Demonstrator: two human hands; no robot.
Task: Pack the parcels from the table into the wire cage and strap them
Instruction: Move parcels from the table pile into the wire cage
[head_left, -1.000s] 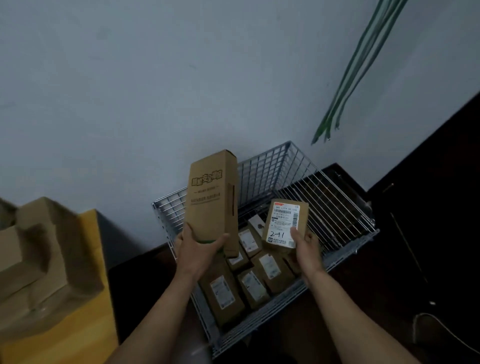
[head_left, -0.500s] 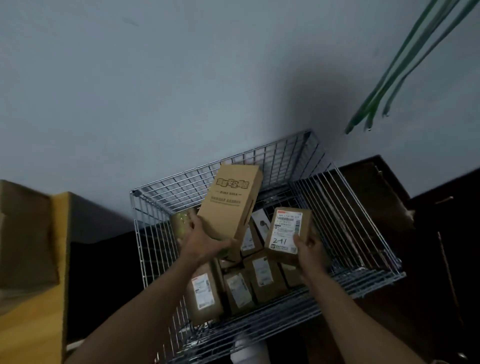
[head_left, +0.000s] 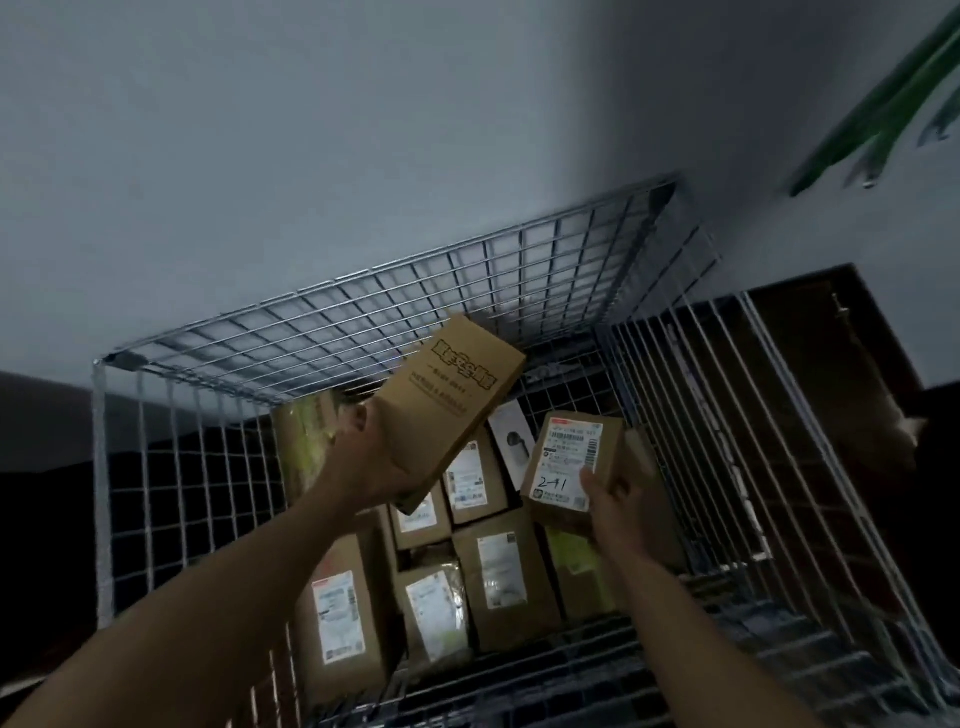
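Over the wire cage (head_left: 363, 291), both my hands are full. My left hand (head_left: 371, 467) grips the lower end of a long brown box (head_left: 449, 400) with yellow printed lettering. The fingers curl round one side and the thumb round the other, and the box tilts so its far end points toward the cage's back wall. My right hand (head_left: 613, 506) holds a smaller box (head_left: 569, 462) from below, with the thumb pressed on its white shipping label, which carries a handwritten number. Both boxes are held inside the cage's walls, above the parcels (head_left: 498, 577) already lying on the bottom. Those are brown packets with white labels, packed side by side in rows. Behind the cage stands a pale wall (head_left: 311, 130), and green straps (head_left: 883, 119) hang down against it at the upper right.
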